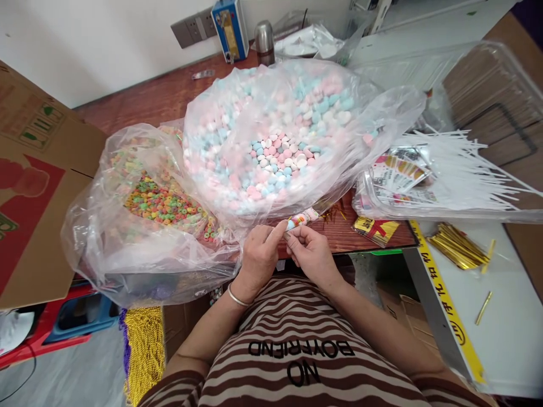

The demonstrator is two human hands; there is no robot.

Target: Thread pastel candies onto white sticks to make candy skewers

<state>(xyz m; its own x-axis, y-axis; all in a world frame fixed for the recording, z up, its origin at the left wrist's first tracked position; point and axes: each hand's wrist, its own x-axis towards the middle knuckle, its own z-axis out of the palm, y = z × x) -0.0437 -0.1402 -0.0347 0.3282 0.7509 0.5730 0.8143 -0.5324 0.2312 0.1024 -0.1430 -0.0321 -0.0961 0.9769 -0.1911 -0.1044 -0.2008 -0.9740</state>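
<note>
A small printed candy packet is between my hands at the table's front edge, its filled part pointing away to the right. My left hand is closed, with thumb and forefinger gripping the packet's near end. Fingers of my right hand pinch together at that same end; whether a tie is between them is too small to tell. Just beyond lies a big clear bag of pink, white and blue candies. Loose gold twist ties rest right of the packet.
Left is a clear bag of colourful ring candies beside a cardboard box. On the right, a clear plastic tray holds white sticks and printed wrappers. Gold tie bundles lie nearby. A metal flask stands behind.
</note>
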